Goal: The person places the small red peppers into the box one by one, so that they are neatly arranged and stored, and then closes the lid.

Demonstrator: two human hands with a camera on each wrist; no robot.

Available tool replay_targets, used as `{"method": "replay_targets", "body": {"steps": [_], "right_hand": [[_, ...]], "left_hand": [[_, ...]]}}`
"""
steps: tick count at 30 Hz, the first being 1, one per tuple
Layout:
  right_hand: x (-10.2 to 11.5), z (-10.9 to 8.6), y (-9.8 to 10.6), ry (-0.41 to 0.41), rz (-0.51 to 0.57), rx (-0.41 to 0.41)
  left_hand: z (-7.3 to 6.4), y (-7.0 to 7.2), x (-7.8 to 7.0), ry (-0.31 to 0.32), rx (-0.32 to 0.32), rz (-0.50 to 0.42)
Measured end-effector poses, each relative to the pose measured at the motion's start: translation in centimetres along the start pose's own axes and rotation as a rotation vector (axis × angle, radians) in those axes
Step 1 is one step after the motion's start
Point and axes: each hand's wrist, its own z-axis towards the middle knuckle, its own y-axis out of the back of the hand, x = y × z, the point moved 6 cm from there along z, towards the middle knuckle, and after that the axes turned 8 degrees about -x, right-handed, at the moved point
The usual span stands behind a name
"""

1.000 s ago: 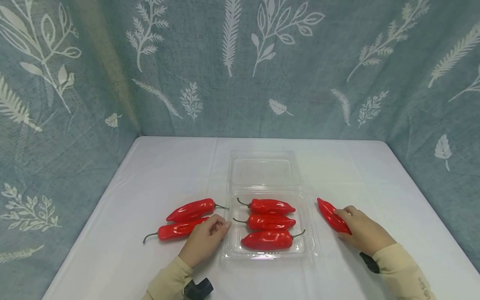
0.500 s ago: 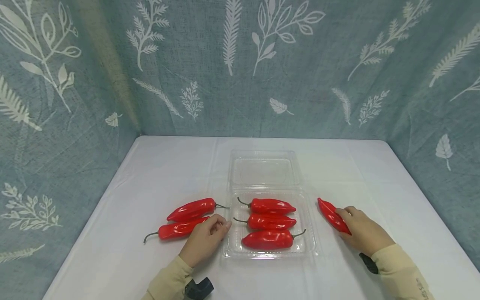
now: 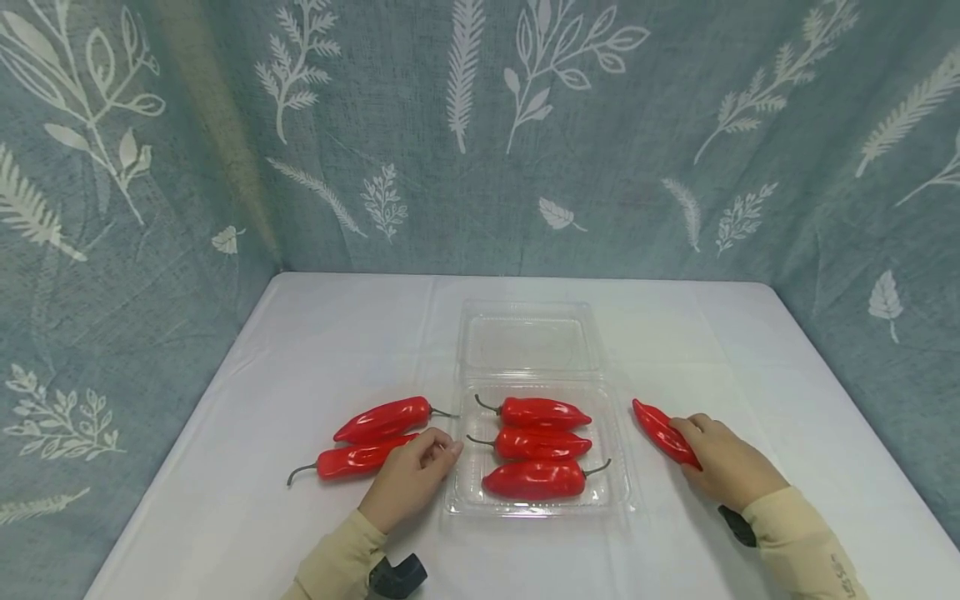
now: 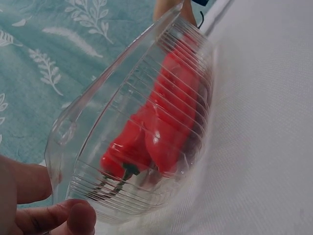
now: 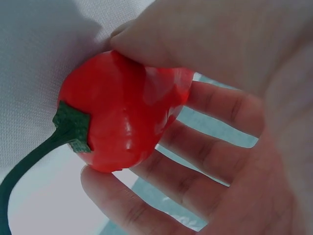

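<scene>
A clear plastic clamshell container (image 3: pixel 619 498) stands with its lid folded back. Three red peppers lie across its tray: a back one (image 3: pixel 542 412), a middle one (image 3: pixel 542 444) and a front one (image 3: pixel 534 481). My left hand (image 3: pixel 408 483) pinches the tray's left rim between thumb and fingers, as the left wrist view shows up close. To the right of the container, my right hand (image 3: pixel 723 462) grips another red pepper (image 3: pixel 663 433) on the cloth. In the right wrist view, thumb and fingers wrap round this pepper (image 5: pixel 122 112), its green stem toward the camera.
Left of the container lie two more red peppers: one at the back (image 3: pixel 384 420), its stem reaching the tray's rim, and one in front (image 3: pixel 352 461), partly behind my left hand. The open lid (image 3: pixel 528 342) lies toward the back. White cloth (image 3: pixel 337 333) covers the table; a patterned curtain (image 3: pixel 420 200) surrounds it.
</scene>
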Motion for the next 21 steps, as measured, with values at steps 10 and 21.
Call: {"method": "replay_targets", "body": {"steps": [10,21], "right_hand": [[-0.1,0.1,0.2,0.027,0.009,-0.007],[-0.7,0.6,2.0,0.064,0.085,-0.055]], "left_hand": [[0.1,0.0,0.1,-0.003,-0.007,0.004],[0.0,0.0,-0.1,-0.004,-0.007,0.009]]}}
